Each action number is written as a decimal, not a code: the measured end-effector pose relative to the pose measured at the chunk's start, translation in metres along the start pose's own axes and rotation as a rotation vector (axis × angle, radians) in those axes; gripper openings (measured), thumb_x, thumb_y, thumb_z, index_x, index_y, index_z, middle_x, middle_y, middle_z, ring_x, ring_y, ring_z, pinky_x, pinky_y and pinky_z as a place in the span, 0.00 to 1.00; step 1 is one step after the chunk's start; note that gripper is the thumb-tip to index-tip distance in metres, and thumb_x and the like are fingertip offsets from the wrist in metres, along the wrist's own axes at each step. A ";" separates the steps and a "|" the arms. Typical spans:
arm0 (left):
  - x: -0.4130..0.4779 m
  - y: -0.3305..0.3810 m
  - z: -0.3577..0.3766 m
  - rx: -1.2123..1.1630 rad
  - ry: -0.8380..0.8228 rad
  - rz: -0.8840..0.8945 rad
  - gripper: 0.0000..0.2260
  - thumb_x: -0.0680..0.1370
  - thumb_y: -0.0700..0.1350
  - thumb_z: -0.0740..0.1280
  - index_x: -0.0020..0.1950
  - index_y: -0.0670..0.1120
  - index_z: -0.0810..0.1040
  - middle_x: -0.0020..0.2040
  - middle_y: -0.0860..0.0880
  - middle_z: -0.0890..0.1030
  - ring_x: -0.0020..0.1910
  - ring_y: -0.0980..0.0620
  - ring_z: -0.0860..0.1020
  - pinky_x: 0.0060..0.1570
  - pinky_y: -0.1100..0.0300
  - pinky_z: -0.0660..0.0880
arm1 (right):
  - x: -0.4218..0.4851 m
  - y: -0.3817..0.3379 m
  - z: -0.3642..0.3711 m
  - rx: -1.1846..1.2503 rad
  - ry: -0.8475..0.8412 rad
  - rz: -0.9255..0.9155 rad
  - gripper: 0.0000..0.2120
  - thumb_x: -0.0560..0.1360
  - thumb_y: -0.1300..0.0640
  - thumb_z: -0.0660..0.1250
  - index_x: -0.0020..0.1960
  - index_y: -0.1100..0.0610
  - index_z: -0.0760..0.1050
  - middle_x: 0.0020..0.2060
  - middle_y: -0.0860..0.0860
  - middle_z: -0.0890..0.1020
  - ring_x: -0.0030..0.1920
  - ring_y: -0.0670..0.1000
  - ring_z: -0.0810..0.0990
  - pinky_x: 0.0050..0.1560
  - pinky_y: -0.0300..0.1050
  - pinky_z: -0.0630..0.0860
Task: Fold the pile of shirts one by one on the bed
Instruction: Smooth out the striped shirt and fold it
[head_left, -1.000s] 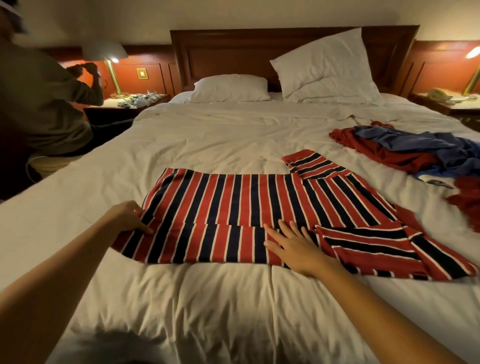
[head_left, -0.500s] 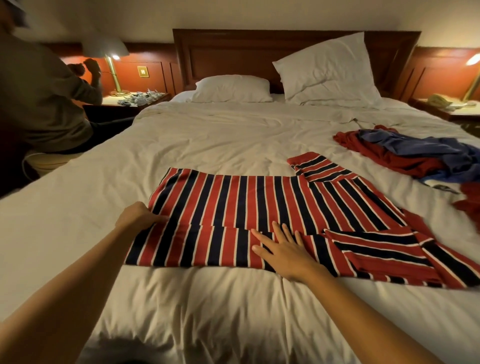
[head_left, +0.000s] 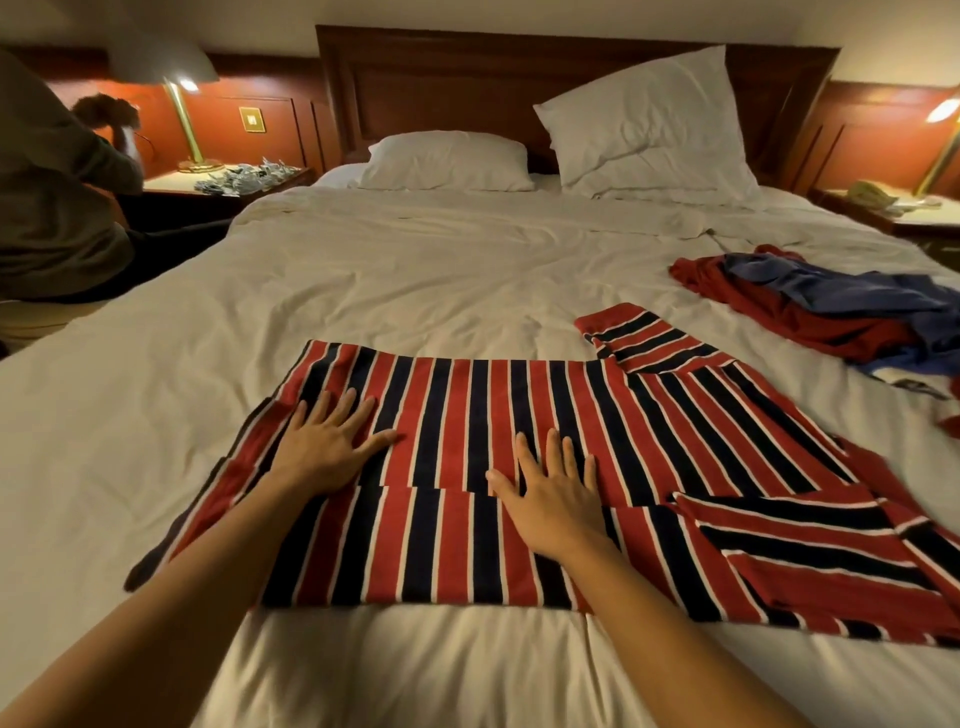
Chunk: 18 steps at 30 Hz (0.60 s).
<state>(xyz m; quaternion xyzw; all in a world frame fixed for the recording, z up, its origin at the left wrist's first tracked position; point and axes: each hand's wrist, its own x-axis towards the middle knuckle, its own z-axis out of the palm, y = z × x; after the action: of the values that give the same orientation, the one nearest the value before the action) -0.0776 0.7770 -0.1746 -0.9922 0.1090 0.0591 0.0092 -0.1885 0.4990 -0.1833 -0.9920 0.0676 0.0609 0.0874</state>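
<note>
A red, navy and white striped shirt (head_left: 519, 415) lies spread flat across the near part of the white bed (head_left: 441, 270), its near edge folded over and one sleeve folded in at the right. My left hand (head_left: 327, 447) presses flat on the shirt's left part, fingers spread. My right hand (head_left: 553, 488) lies flat near the middle, fingers straight, at the fold line. A pile of red and blue shirts (head_left: 831, 306) sits crumpled at the right side of the bed.
Two white pillows (head_left: 644, 119) lean at the wooden headboard. A person (head_left: 47, 197) sits at the bed's left edge by a nightstand with a lit lamp (head_left: 176, 78). Another nightstand with a phone (head_left: 872, 192) stands at the right.
My left hand let go of the shirt's left edge and moved onto the cloth, flat. My right hand slid up over the fold. The view came closer to the shirt.
</note>
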 end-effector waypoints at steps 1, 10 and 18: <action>0.010 -0.003 0.002 0.005 0.011 -0.035 0.46 0.67 0.79 0.30 0.81 0.58 0.39 0.82 0.51 0.41 0.80 0.46 0.38 0.78 0.43 0.39 | 0.007 0.000 0.001 0.005 0.024 0.024 0.38 0.76 0.28 0.34 0.80 0.45 0.37 0.80 0.56 0.40 0.79 0.56 0.37 0.77 0.61 0.34; 0.085 -0.009 -0.001 -0.091 0.057 -0.462 0.48 0.68 0.79 0.32 0.81 0.51 0.36 0.80 0.39 0.38 0.78 0.32 0.40 0.73 0.30 0.38 | 0.083 0.015 -0.004 -0.007 0.097 0.162 0.38 0.77 0.30 0.34 0.80 0.50 0.35 0.79 0.57 0.37 0.79 0.57 0.34 0.76 0.63 0.33; 0.121 -0.011 0.010 -0.077 0.403 0.276 0.34 0.78 0.70 0.47 0.76 0.52 0.67 0.78 0.47 0.65 0.80 0.44 0.54 0.78 0.44 0.44 | 0.166 0.106 -0.035 -0.152 0.181 -0.149 0.37 0.76 0.31 0.33 0.80 0.49 0.37 0.80 0.49 0.39 0.78 0.52 0.32 0.75 0.58 0.30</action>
<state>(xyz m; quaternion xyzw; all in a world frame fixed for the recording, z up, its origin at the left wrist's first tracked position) 0.0409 0.7621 -0.1991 -0.9593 0.2408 -0.1350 -0.0589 -0.0369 0.3691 -0.1890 -0.9995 -0.0032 -0.0308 0.0098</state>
